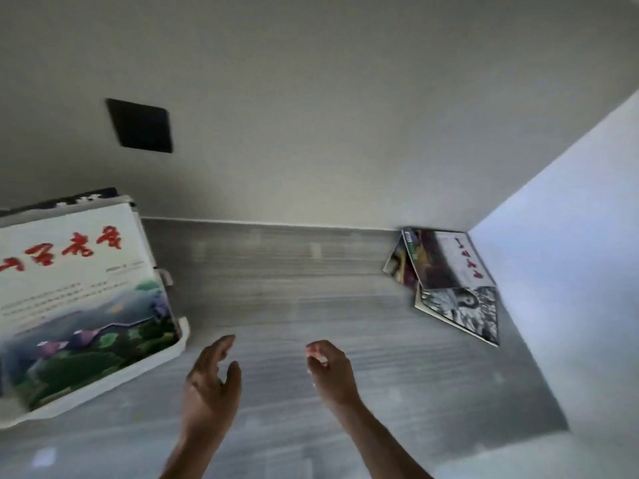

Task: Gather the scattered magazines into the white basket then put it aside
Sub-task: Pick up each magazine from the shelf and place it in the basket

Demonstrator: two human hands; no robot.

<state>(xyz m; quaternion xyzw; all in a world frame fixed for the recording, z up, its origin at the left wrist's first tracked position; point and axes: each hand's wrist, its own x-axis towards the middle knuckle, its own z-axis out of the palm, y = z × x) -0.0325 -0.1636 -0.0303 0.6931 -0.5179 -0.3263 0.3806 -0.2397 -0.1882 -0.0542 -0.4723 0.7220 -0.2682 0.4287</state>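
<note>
- Magazine [79, 299] in the basket [103, 385], left of the left hand [211, 385]: large red brush-style characters, blurred.
- Magazine [460, 261] far right of the right hand [332, 371]: red and black marks, unreadable.

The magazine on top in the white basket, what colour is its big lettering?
Red lettering on a white cover, seen in the head view.

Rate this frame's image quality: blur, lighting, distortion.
Head view: motion blur smears the magazine in the white basket and both hands, left hand, right hand; lighting dim, the right wall brighter, bluish; wide-angle distortion slants the edges.
</note>
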